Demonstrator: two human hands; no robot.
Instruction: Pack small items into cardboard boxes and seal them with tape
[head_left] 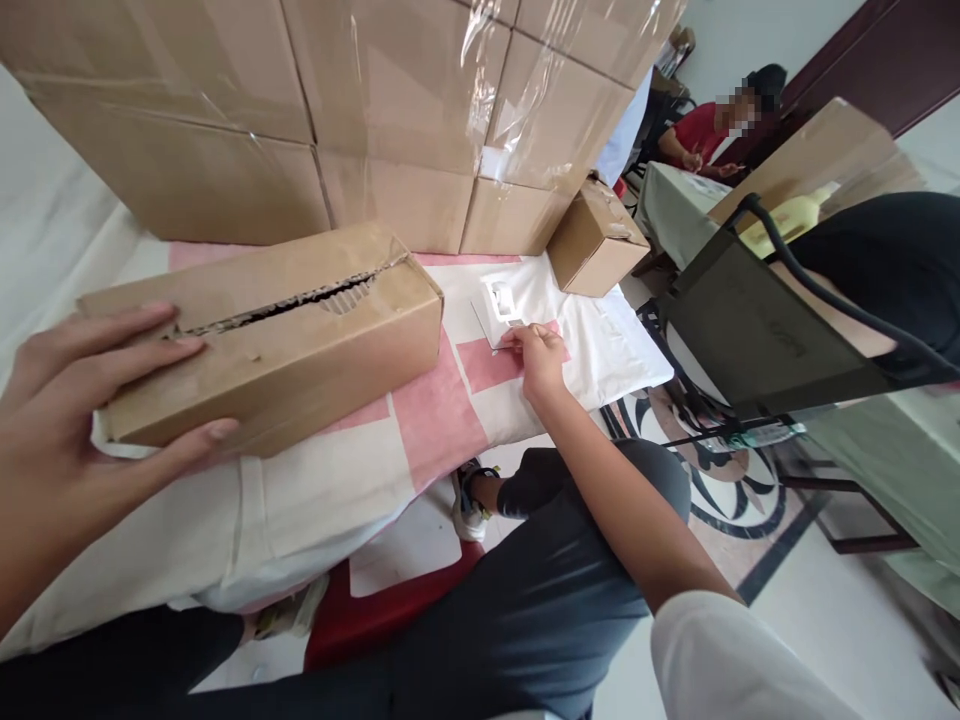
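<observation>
A long brown cardboard box [330, 340] lies on the cloth-covered table, its top seam torn into a ragged dark slit. My left hand [90, 400] grips its left end, fingers spread over the top and thumb against the front side. To the right, my right hand [536, 355] pinches the near edge of a flat white card or sheet [496, 312] that lies on the cloth. Small printed or cut-out shapes show on the sheet, too small to read. The inside of the box is hidden.
Stacked cartons under clear wrap [397, 110] line the table's back. A smaller carton [600, 240] stands at the back right. Under everything is a pink and white tablecloth [442, 420]. To the right are a dark chair [757, 320] and, farther off, a seated person [697, 135].
</observation>
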